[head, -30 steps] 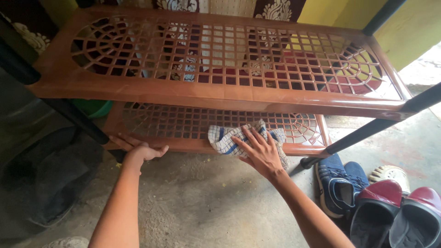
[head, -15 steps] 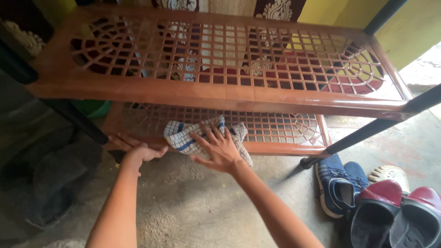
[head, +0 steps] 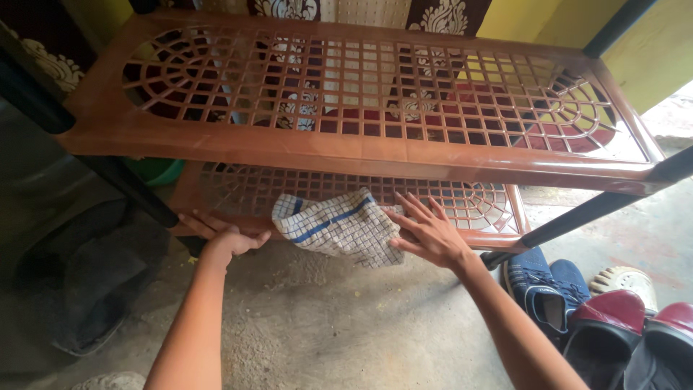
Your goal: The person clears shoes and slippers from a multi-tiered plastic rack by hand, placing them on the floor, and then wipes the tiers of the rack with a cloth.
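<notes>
Back toward the right has gone the right hand [head: 427, 232] since half a second ago, and the cloth [head: 338, 224] now trails to its left instead of lying under the palm. Largest here is the brown lattice rack [head: 346, 148]; the cloth lies on the front edge of its lower shelf [head: 476, 236], long axis across, hanging slightly over. Right fingers are spread flat, pressing the cloth's right end. Left hand [head: 225, 236] grips the shelf edge, just left of the cloth. Shoes [head: 543, 289] sit right.
</notes>
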